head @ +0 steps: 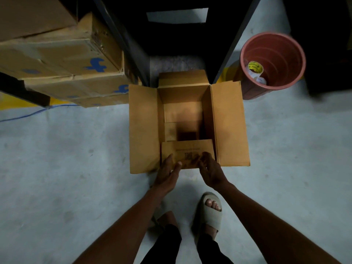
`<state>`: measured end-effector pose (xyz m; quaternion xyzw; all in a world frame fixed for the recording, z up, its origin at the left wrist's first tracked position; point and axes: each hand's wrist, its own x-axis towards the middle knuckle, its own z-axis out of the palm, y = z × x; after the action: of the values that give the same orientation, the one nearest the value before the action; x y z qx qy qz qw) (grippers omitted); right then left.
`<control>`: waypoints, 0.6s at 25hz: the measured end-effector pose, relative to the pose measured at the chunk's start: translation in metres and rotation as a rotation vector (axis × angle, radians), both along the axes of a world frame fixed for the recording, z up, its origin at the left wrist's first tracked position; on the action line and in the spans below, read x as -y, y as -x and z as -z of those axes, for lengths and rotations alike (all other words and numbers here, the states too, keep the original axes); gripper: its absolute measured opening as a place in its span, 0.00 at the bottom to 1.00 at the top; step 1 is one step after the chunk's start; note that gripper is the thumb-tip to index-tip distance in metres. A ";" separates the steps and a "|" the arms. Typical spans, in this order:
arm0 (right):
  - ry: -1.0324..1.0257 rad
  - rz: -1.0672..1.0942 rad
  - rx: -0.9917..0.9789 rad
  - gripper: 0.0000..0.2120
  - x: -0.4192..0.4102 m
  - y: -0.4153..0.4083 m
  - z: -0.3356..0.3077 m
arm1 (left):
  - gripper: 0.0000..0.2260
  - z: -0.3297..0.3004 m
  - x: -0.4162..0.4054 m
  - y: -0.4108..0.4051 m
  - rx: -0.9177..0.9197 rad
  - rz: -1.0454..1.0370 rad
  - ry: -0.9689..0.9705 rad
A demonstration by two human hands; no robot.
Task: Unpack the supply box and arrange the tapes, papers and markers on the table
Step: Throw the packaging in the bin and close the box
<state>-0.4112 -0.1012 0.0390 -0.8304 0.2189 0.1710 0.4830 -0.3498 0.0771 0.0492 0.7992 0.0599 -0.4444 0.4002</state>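
Cardboard supply box [144, 130] stands open on the grey concrete floor [66, 168], directly in front of the person's feet. Head view: left and right side flaps are folded out flat, the far flap leans back against a dark rack frame [234, 46], and the near flap [187, 151] tilts inward over the opening. Box interior is dim; only bare cardboard bottom panels are discernible, though shadow may hide small items.

Left hand [167, 174] touches the near flap's lower left edge, fingers straight and loosely spread, gripping nothing. Right hand [210, 170] lies at the flap's lower right edge, fingers curled over its edge, apparently pinching it; contact is blurred.

Grey slide sandal [211, 210] on one foot, just behind the right hand.

Stacked cardboard cartons [62, 60] with blue markings at left. Reddish-brown plastic bin [274, 44] at right of the box, holding a tape roll [254, 68]. Blue cable [28, 115] runs along the floor at left.
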 end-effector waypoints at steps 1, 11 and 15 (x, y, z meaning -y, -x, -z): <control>0.028 -0.043 -0.031 0.18 0.000 -0.002 0.003 | 0.29 0.006 -0.003 -0.002 -0.011 0.013 -0.006; 0.080 -0.061 -0.237 0.23 0.021 -0.041 -0.013 | 0.20 -0.015 -0.001 -0.056 0.192 0.060 0.014; 0.143 -0.054 -0.153 0.12 0.054 -0.089 -0.019 | 0.25 -0.020 0.013 -0.124 0.291 0.023 -0.028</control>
<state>-0.3225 -0.1552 0.0584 -0.8527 0.2445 0.2308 0.3998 -0.2255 0.0640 0.0693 0.8612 -0.0017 -0.3277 0.3885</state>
